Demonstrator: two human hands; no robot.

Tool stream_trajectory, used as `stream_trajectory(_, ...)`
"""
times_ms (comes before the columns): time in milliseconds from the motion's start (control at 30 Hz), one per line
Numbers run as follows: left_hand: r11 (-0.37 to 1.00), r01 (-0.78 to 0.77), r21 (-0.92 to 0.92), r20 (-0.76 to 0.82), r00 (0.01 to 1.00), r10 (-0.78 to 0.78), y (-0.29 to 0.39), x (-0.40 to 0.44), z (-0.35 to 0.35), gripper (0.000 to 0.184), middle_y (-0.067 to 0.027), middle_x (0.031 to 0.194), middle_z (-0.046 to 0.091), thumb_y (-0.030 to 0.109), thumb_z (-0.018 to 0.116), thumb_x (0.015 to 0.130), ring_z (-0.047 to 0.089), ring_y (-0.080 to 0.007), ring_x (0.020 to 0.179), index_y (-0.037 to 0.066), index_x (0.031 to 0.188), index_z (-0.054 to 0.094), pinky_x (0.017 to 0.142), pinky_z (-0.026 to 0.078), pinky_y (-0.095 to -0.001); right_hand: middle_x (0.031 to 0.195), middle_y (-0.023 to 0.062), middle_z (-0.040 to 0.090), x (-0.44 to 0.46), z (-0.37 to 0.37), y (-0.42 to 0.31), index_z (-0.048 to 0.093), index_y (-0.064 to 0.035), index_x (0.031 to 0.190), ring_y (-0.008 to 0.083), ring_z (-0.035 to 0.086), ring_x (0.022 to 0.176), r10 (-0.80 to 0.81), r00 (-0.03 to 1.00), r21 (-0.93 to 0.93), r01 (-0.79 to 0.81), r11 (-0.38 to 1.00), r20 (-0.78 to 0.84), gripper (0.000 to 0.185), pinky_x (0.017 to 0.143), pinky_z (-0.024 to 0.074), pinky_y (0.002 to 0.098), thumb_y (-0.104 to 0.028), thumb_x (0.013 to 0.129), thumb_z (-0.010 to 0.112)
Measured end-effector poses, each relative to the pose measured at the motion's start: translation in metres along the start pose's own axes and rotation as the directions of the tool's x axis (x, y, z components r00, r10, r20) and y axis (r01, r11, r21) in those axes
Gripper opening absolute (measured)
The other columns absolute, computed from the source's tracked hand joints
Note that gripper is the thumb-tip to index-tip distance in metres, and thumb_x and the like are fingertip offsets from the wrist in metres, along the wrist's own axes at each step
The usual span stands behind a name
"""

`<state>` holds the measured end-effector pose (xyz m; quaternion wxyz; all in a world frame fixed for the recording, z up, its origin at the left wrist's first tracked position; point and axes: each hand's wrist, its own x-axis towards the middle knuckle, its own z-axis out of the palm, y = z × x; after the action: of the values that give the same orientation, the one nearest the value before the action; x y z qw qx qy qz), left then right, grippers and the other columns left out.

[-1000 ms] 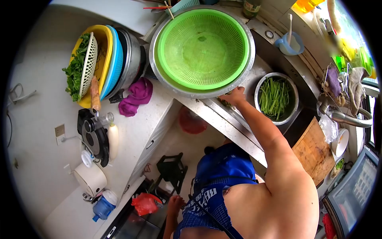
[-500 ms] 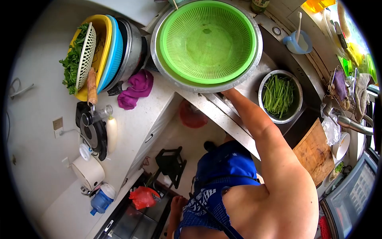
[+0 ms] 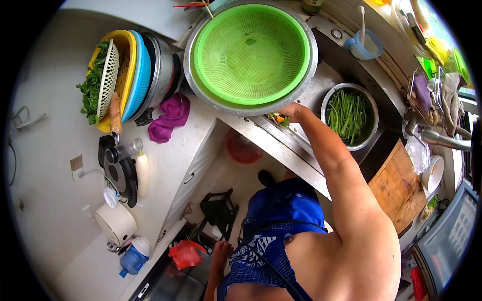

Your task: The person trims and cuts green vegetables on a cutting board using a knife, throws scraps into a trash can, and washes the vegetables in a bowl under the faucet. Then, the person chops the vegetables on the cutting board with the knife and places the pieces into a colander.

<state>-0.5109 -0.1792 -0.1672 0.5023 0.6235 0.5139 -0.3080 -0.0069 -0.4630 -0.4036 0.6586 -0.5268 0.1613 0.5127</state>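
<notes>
My right hand [image 3: 293,111] reaches over the sink, just under the near rim of a large metal basin [image 3: 312,65]. A green plastic colander [image 3: 251,55] sits inside that basin. Beside my right fingers lie orange and green food scraps [image 3: 279,119]. The rim and the angle hide most of those fingers, so their grip is unclear. To the right of my forearm, cut green stems [image 3: 347,115] fill a steel bowl [image 3: 375,131]. My left hand [image 3: 222,250] hangs low beside my blue apron [image 3: 286,210], its fingers curled and nothing visible in them.
A wooden cutting board [image 3: 399,188] leans by the sink near the faucet [image 3: 446,140]. On the left counter are a purple cloth [image 3: 169,118], stacked basins [image 3: 138,70] with leafy greens, and a white radish [image 3: 143,173]. A dark stool [image 3: 218,210] stands on the floor.
My right hand has shifted slightly up and right relative to the sink, and the food scraps beside it now show. My left hand stays low. The whole view has moved a little.
</notes>
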Motion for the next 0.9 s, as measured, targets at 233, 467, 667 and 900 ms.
stream_trajectory(233, 0.994, 0.056, 0.089, 0.106, 0.992, -0.066, -0.012, 0.033, -0.029, 0.025, -0.0089, 0.087, 0.06, 0.022, 0.054, 0.089, 0.06, -0.0166, 0.077, 0.001, 0.103, 0.054, 0.066, 0.051, -0.029, 0.087, 0.0062, 0.061, -0.102, 0.009, -0.032, 0.055, -0.0068, 0.098, 0.0162, 0.061, 0.074, -0.282, 0.955, 0.4, 0.225, 0.889, 0.09, 0.025, 0.06, 0.0532, 0.0279, -0.009, 0.076, 0.067)
stream_trajectory(467, 0.995, -0.048, -0.092, 0.104, 0.993, 0.057, -0.061, 0.054, -0.051, 0.025, -0.0068, 0.086, 0.059, 0.024, 0.053, 0.089, 0.06, -0.0155, 0.075, 0.002, 0.101, 0.053, 0.07, 0.051, -0.0294, 0.097, 0.0068, 0.062, -0.191, 0.045, -0.036, 0.051, -0.0065, 0.118, 0.0178, 0.062, 0.081, -0.362, 0.921, 0.452, 0.386, 0.804, -0.143, 0.044, 0.069, 0.0551, 0.031, -0.012, 0.077, 0.066)
stream_trajectory(667, 0.974, 0.115, -0.194, 0.093, 0.991, -0.099, -0.11, 0.055, -0.058, 0.022, -0.0082, 0.085, 0.06, 0.022, 0.052, 0.091, 0.062, -0.0177, 0.077, 0.002, 0.101, 0.052, 0.069, 0.052, -0.0317, 0.094, 0.0041, 0.058, -0.217, 0.134, -0.022, 0.051, -0.007, 0.113, 0.0169, 0.058, 0.081, -0.395, 0.919, 0.361, 0.375, 0.854, -0.02, 0.048, 0.076, 0.0514, 0.03, -0.018, 0.07, 0.07)
stream_trajectory(900, 0.913, 0.197, -0.357, 0.051, 0.98, -0.191, -0.172, 0.03, -0.056, 0.024, -0.0098, 0.085, 0.06, 0.022, 0.052, 0.091, 0.062, -0.0207, 0.077, 0.001, 0.103, 0.05, 0.068, 0.052, -0.0331, 0.087, 0.0026, 0.061, -0.118, 0.203, 0.041, 0.056, -0.0073, 0.106, 0.0134, 0.061, 0.076, -0.212, 0.964, 0.248, 0.168, 0.954, 0.163, 0.031, 0.068, 0.0524, 0.0275, -0.006, 0.076, 0.065)
